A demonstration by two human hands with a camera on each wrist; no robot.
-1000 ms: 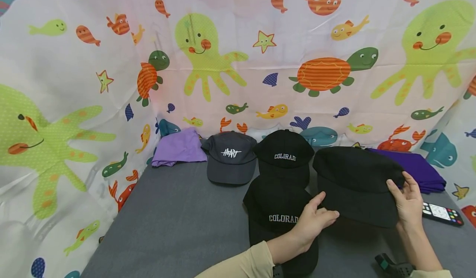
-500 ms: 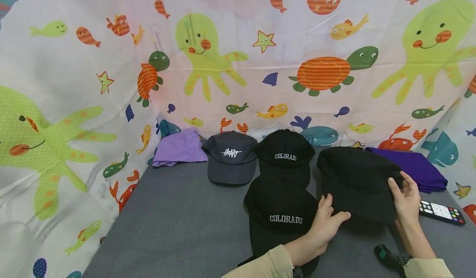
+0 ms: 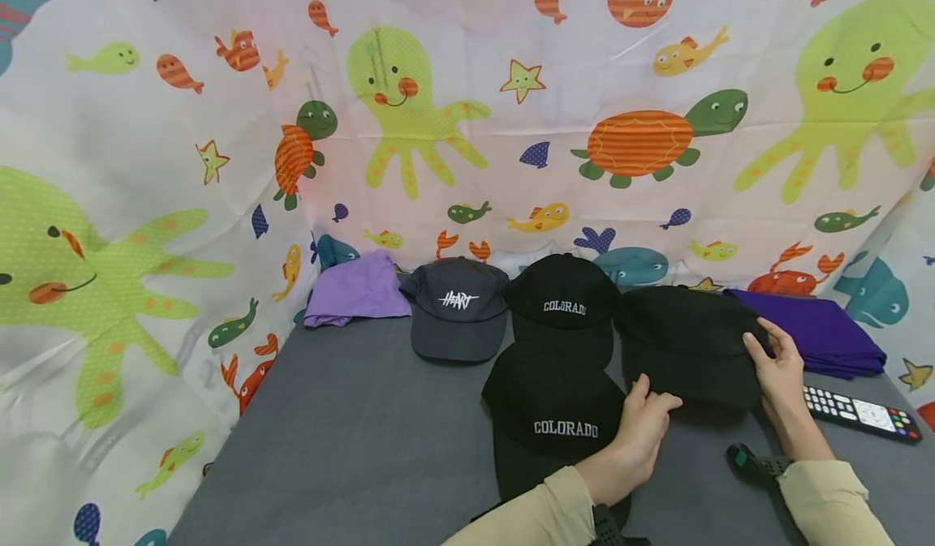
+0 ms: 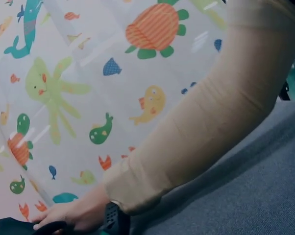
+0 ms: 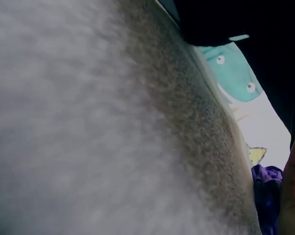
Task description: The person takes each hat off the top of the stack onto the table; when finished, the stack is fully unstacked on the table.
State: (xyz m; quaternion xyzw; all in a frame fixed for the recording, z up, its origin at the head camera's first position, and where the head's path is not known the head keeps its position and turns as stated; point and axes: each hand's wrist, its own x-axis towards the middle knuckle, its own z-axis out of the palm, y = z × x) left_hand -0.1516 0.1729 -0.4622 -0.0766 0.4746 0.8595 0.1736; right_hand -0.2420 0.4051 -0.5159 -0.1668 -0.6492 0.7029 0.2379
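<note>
Beside the rear COLORADO cap (image 3: 562, 286), the right hand (image 3: 780, 371) pinches the plain black cap (image 3: 687, 323) between fingers and thumb (the left hand (image 3: 634, 444) is at its brim, grip unclear), and shifting it too far left could knock its neighbour askew.

Bare gray tabletop (image 3: 343, 440) is stretching across the near left, offering a wide way in. The HEART cap (image 3: 458, 311), far COLORADO cap (image 3: 561, 311) and plain black cap (image 3: 687, 343) are crowding the far side. The near COLORADO cap (image 3: 551, 400) is blocking the middle. A narrower lane is running between the left sleeve (image 3: 540, 509) and right sleeve (image 3: 833, 501), a wrist device (image 3: 756, 463) jutting in; a remote control (image 3: 862, 414) is obstructing the right.
</note>
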